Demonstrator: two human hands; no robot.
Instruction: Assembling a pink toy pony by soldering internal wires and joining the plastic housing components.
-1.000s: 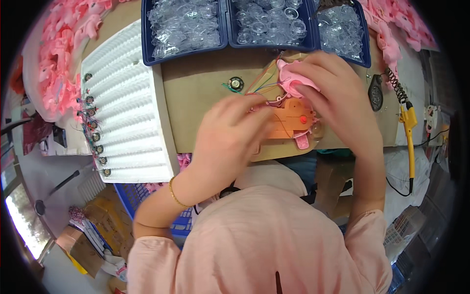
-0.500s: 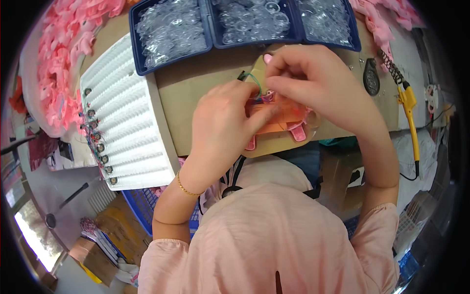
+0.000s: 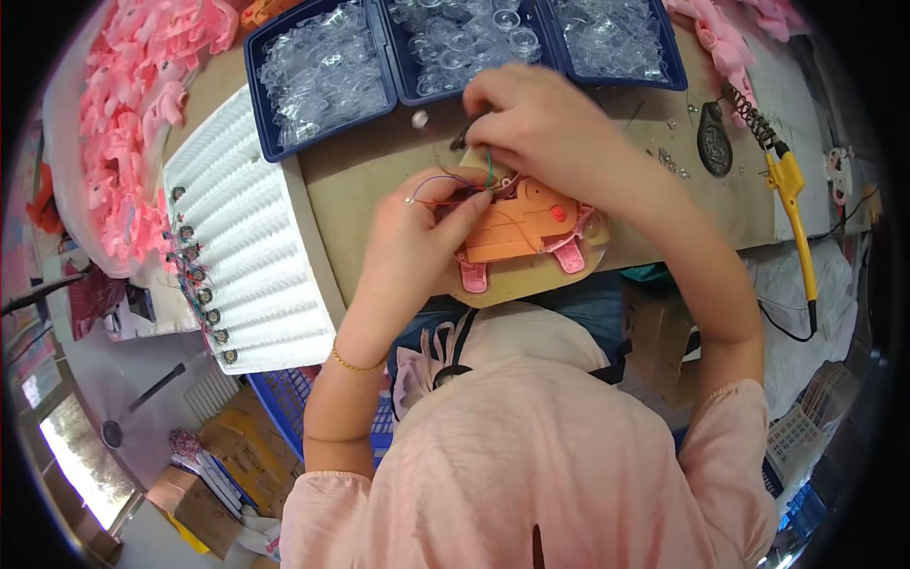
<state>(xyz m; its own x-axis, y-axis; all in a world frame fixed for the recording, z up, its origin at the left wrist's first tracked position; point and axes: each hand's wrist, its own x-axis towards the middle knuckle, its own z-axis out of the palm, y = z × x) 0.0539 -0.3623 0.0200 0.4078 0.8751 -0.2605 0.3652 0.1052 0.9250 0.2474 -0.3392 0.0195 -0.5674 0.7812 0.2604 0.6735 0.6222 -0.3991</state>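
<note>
An orange plastic housing (image 3: 519, 228) with a red button sits in a pink toy shell half, whose pink leg (image 3: 569, 254) sticks out toward me. Both rest on a tan board (image 3: 517, 289) at the table's near edge. My left hand (image 3: 417, 223) is closed at the housing's left end, thumb and finger pinching thin wires; red and blue strands (image 3: 438, 180) loop out above it. My right hand (image 3: 540, 123) is bent over the far side, its fingers pinched beside a small dark part (image 3: 462, 140). A green wire (image 3: 489, 166) runs below these fingers; what they hold is hidden.
Dark blue bins (image 3: 393, 81) of clear plastic parts stand at the back. A white ridged tray (image 3: 246, 237) with several small round wired parts is at left, beside heaped pink toy pieces (image 3: 118, 142). At right are a black oval object (image 3: 714, 142) and a yellow soldering iron (image 3: 791, 194).
My right hand has moved left and farther away. My left hand has drawn back leftward, uncovering the orange housing and bringing the red and blue wires into view.
</note>
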